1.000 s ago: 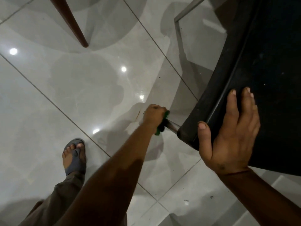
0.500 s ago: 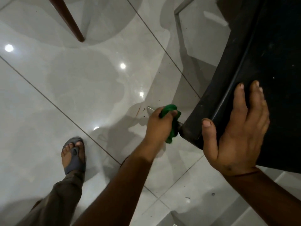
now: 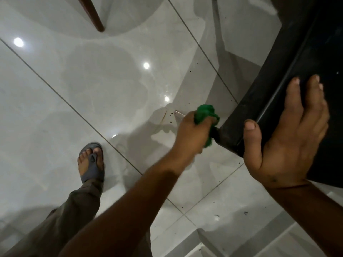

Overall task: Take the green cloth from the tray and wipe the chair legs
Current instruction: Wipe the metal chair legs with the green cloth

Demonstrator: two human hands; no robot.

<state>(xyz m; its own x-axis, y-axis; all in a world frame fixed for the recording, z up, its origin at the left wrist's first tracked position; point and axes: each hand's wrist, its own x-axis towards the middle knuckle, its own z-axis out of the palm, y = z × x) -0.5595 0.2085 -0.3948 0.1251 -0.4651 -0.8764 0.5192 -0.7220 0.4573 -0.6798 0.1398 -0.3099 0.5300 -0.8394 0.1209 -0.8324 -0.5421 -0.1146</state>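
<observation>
Green cloth (image 3: 206, 113) bunched in left hand (image 3: 193, 130), against chair leg (image 3: 179, 113).

glossy grey floor tiles (image 3: 96, 93), a brown wooden leg (image 3: 92, 13), a grey sandal (image 3: 91, 169)

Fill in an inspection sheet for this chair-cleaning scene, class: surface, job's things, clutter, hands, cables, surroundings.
Surface: glossy tiled floor, dark specks near the chair.
Job's things: green cloth bunched against the metal chair leg under the black chair seat; tray not seen.
Clutter: nothing seen.
Hands: left hand grips the cloth; right hand braces the seat corner.
Cables: nothing seen.
Surroundings: brown wooden leg; sandalled foot.
</observation>
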